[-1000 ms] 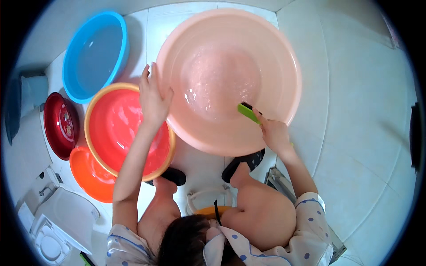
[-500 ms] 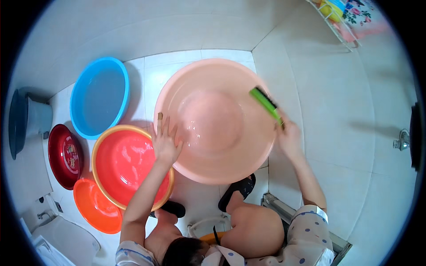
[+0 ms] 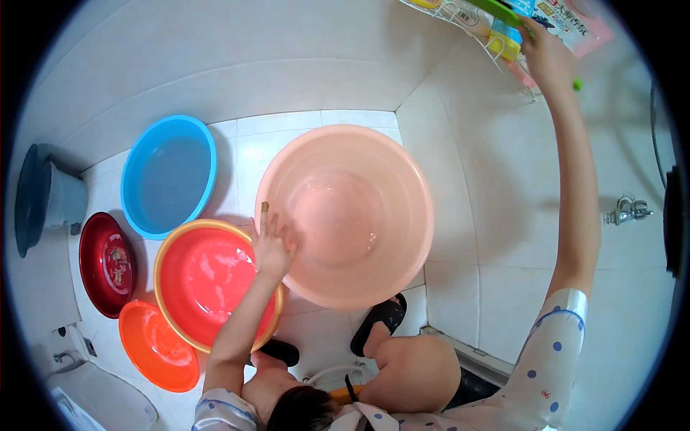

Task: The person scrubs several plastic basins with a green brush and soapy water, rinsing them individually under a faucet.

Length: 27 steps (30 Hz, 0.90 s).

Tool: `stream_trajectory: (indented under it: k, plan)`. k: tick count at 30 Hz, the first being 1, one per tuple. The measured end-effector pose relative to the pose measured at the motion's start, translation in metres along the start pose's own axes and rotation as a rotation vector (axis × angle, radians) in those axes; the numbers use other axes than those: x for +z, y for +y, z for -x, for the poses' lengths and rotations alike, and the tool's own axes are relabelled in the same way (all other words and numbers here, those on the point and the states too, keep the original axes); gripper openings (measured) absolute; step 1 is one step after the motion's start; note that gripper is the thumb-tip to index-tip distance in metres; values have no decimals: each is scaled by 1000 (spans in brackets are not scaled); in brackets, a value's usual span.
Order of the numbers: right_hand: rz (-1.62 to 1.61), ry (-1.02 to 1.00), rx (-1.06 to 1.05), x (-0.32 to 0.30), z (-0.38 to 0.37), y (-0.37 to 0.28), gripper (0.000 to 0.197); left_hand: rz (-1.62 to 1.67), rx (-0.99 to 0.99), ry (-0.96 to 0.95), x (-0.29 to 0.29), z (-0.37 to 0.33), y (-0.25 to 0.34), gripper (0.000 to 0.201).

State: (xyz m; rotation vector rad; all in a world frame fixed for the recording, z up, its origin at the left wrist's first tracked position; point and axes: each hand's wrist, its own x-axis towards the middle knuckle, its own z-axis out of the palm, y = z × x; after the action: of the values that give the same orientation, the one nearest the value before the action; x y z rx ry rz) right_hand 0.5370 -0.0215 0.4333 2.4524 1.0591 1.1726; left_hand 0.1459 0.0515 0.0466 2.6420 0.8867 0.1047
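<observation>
My right hand (image 3: 549, 60) is raised at the upper right, closed round the handle end of a green brush (image 3: 496, 8). The brush lies across the front of a white wire rack (image 3: 494, 47), partly cut off by the picture's top edge; whether it rests on the rack I cannot tell. Against the left rim of a large pink basin (image 3: 424, 183) sits my left hand (image 3: 273, 250), fingers spread, with a brownish covering on one fingertip. Water with a shine on it stands in the basin.
Left of it are a red basin with a yellow rim (image 3: 159, 280), a blue basin of water (image 3: 210, 169), a dark red basin (image 3: 88, 262) and an orange basin (image 3: 154, 352). Packages (image 3: 568, 29) fill the corner rack. A metal tap (image 3: 629, 209) juts from the right wall.
My right hand has carried the green brush from the pink basin's right rim up to the corner rack. The left hand stays at the basin's left rim. The whole view has shifted slightly.
</observation>
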Motion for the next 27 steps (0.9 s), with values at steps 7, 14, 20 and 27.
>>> stream_trajectory:
  k: [7, 14, 20, 27]
  plan:
    - [203, 538, -401, 46, -50, -31, 18, 50, 22, 66, 8, 0, -4, 37]
    - [339, 318, -397, 47, -36, -39, 49, 79, 24, 72, 13, 1, -6, 32]
    - [-240, 351, -277, 24, 13, -44, 51, 126, 58, 155, 12, -7, 6, 29]
    - [-433, -147, -205, 64, 237, -70, 54, 108, 5, 169, 2, 5, -11, 45]
